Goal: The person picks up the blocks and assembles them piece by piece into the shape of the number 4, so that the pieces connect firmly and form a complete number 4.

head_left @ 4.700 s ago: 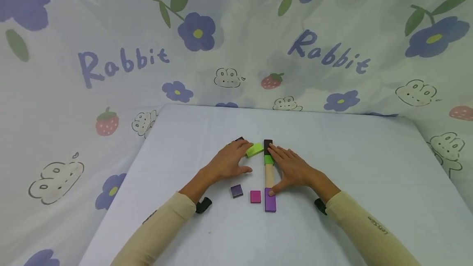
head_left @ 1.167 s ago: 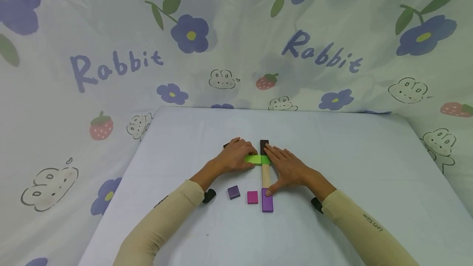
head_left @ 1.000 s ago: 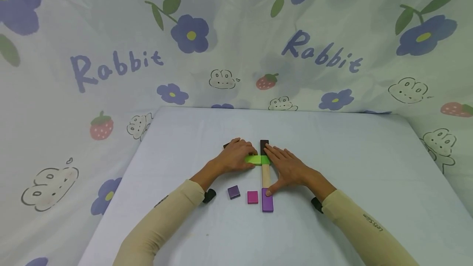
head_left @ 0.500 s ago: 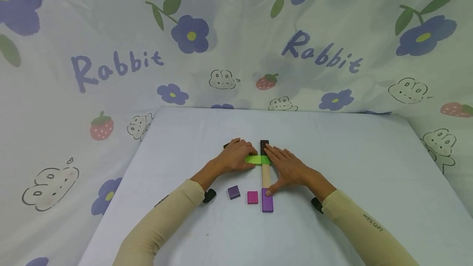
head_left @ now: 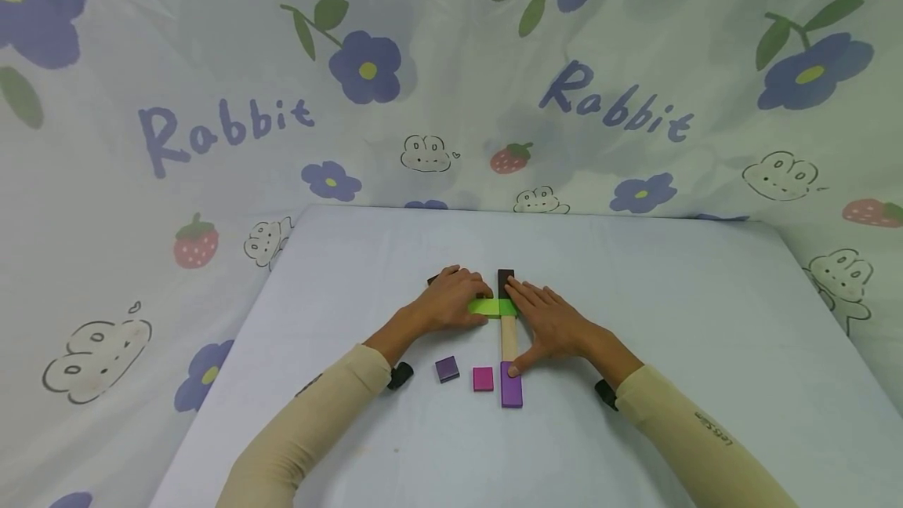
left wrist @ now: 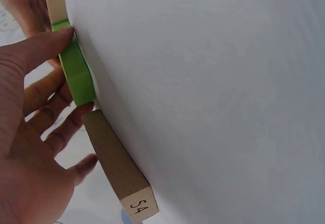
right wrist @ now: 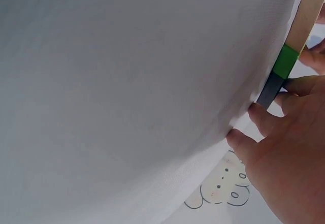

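Note:
A straight column of blocks lies on the white table: a black block (head_left: 505, 282) at the far end, a small green block (head_left: 507, 307), a plain wooden block (head_left: 509, 338), and a purple block (head_left: 511, 390) nearest. My left hand (head_left: 451, 300) pinches a light green block (head_left: 484, 307) between thumb and fingers, its end against the small green one. Spread along the column's right side, my right hand (head_left: 557, 324) touches the black block with its fingertips, the thumb on the purple block. A brown wooden block (left wrist: 117, 155) lies by the left hand, mostly hidden in the head view.
A dark purple square block (head_left: 447, 369) and a magenta square block (head_left: 483, 379) lie left of the column's near end. The white tabletop (head_left: 670, 281) extends around them. Behind it hangs a printed curtain (head_left: 451, 61).
Since the oldest frame, the light green block has been straightened and moved against the column by my left hand, which now grips it. The right hand keeps its place. Over the last second, nothing visibly moves.

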`<state>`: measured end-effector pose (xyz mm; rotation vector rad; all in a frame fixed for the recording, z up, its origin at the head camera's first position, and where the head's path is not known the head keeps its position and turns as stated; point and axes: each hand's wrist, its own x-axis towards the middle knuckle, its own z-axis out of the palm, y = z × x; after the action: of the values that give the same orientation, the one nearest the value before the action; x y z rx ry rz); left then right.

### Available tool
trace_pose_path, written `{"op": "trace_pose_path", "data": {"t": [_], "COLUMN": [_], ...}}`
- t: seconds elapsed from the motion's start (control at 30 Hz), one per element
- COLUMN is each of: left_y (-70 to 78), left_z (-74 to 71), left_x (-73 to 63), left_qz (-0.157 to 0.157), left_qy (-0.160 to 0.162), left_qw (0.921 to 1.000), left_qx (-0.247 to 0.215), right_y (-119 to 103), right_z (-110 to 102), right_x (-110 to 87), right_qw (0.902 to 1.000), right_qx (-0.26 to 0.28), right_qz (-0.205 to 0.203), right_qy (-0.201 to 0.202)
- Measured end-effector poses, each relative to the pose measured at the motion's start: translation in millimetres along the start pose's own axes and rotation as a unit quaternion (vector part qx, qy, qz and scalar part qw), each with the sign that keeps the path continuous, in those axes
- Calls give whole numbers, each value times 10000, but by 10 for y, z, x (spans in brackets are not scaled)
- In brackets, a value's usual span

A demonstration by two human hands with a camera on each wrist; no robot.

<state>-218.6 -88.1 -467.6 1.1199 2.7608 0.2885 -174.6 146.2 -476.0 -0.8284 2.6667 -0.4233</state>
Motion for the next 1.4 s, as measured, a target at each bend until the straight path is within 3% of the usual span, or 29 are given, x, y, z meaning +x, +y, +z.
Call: {"op": "trace_pose_path", "data": {"t": [0.37, 0.97, 1.4], "left_y": [-9, 32, 83], "left_z": [-12, -57, -72], "left_x": [-61, -245, -434], "left_qz": [-117, -3, -20], "left_qy": [160, 441, 561], "left_qw": [9998, 9982, 9976], "left_qx": [-96, -395, -417], "right_y": [10, 22, 24], "right_z": [-3, 29, 10], "right_x": [-7, -16, -17], "right_qw": [10000, 10000, 9999], "right_qx": [-2, -21, -50], "right_qz": [-49, -79, -130], "right_qy": [9, 33, 46]}}
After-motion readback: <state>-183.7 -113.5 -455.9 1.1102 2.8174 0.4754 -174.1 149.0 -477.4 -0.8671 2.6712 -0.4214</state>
